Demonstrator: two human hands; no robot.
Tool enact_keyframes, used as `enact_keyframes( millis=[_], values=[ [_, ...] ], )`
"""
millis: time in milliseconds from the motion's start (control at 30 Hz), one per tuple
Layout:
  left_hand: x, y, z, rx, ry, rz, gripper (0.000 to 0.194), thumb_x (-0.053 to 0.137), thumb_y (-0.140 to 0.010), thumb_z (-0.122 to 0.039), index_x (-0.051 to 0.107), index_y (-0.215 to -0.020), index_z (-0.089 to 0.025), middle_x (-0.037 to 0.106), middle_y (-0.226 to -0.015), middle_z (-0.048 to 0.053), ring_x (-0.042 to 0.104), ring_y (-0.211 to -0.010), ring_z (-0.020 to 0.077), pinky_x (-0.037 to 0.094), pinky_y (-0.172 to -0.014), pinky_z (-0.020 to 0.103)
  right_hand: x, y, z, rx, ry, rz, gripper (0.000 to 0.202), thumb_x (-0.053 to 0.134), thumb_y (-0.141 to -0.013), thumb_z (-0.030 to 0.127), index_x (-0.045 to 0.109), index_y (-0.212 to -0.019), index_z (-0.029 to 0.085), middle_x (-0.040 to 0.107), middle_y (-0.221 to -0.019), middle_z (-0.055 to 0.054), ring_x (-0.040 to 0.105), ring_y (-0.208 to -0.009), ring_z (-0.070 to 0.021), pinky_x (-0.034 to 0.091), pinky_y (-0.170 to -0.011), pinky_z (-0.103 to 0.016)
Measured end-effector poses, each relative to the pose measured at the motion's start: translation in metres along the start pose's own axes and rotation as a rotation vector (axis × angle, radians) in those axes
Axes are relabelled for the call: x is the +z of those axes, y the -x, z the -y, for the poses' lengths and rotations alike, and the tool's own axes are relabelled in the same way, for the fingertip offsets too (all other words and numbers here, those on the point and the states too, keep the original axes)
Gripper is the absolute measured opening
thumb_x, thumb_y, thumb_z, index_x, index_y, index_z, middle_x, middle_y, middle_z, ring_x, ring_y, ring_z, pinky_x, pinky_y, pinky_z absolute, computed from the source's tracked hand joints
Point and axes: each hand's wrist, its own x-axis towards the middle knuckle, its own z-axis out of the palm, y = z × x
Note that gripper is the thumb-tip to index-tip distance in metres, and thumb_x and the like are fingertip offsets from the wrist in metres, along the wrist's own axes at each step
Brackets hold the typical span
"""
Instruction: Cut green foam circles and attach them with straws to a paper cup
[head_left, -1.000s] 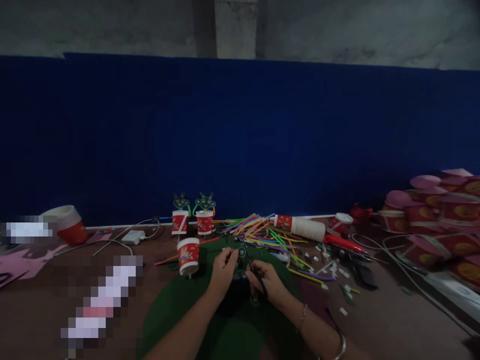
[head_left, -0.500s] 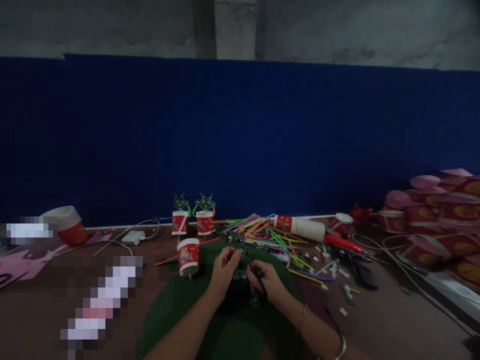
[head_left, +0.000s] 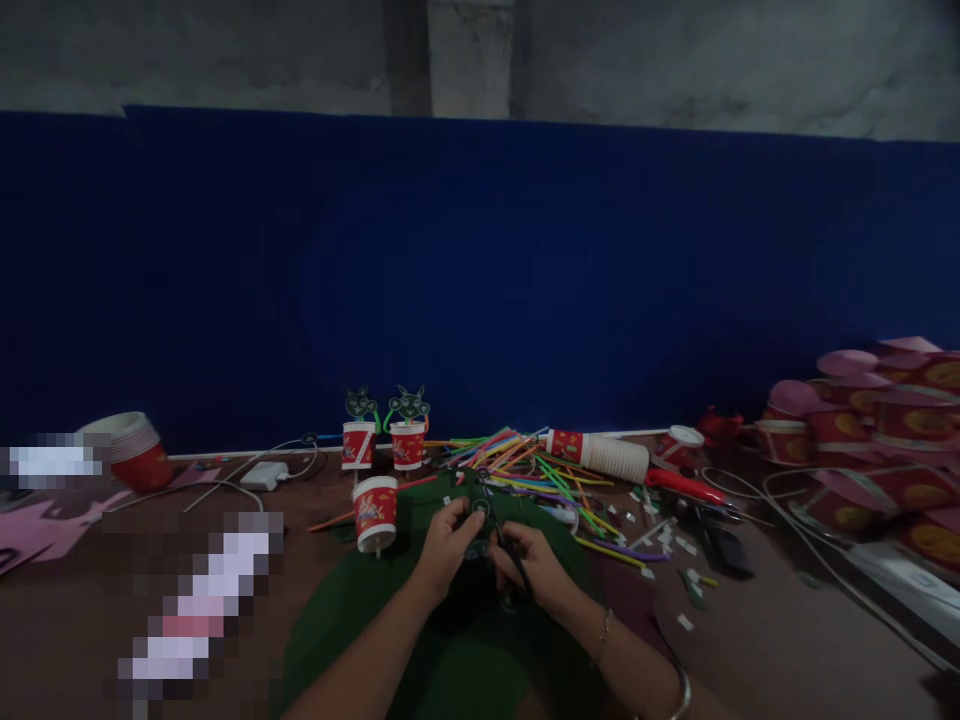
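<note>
My left hand (head_left: 448, 545) is closed, with thumb and fingers pinching a small dark green paper piece (head_left: 481, 508) that has pale outlines on it. My right hand (head_left: 536, 565) grips dark scissors (head_left: 511, 545), whose blades point up and left toward the paper. Both hands are over a large green paper sheet (head_left: 345, 620) on the brown table. Dark shadow lies between the wrists, so what is there is hard to make out. A red paper cup (head_left: 375, 510) lies upside down or tilted left of my left hand, with a straw through it.
Two red cups (head_left: 358, 447) with green animal faces and straw arms stand at the back. Coloured straws (head_left: 517, 460), a lying stack of cups (head_left: 615, 457), a red-handled tool (head_left: 686, 487) and paper scraps lie right. Pink-topped cups (head_left: 840, 430) pile up far right; a white adapter (head_left: 265, 475) sits left.
The scissors and paper have shifted slightly between my hands, and the blades now sit closer to the paper piece. Both hands keep their grip; the rest stands as before.
</note>
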Motion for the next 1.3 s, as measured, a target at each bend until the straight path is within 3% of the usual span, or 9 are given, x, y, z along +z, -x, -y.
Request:
enact_keyframes(
  millis=[567, 867, 1300],
  values=[
    [-0.0019, -0.0028, 0.0025, 0.036, -0.012, -0.096, 0.025, 0.066, -0.065, -0.036, 0.053, -0.063, -0.015, 0.046, -0.054, -0.005, 0.037, -0.049, 0.0067, 0.029, -0.046, 0.018, 0.0001, 0.0009, 0.0048, 0.001, 0.023, -0.018, 0.030, 0.064, -0.066, 0.042, 0.049, -0.065, 0.017, 0.046, -0.037, 0.008, 0.039, -0.030, -0.0061, 0.031, -0.032, -0.016],
    [0.0001, -0.0028, 0.0012, -0.004, 0.078, -0.137, 0.034, 0.068, -0.062, -0.044, 0.050, -0.060, -0.016, 0.045, -0.052, -0.005, 0.036, -0.046, 0.0057, 0.025, -0.042, 0.018, -0.0002, -0.0005, 0.0001, 0.009, 0.041, -0.018, 0.030, 0.064, -0.067, 0.044, 0.049, -0.066, 0.017, 0.047, -0.038, 0.008, 0.042, -0.030, -0.0070, 0.033, -0.032, -0.017],
    [-0.0024, -0.0032, 0.0041, 0.020, -0.003, -0.082, 0.030, 0.066, -0.065, -0.039, 0.047, -0.060, -0.017, 0.039, -0.052, -0.007, 0.033, -0.047, 0.0058, 0.026, -0.044, 0.018, -0.0008, 0.0022, 0.0057, -0.025, 0.004, 0.023, 0.033, 0.065, -0.067, 0.046, 0.049, -0.067, 0.017, 0.049, -0.039, 0.007, 0.040, -0.032, -0.0060, 0.030, -0.034, -0.016]
  ],
)
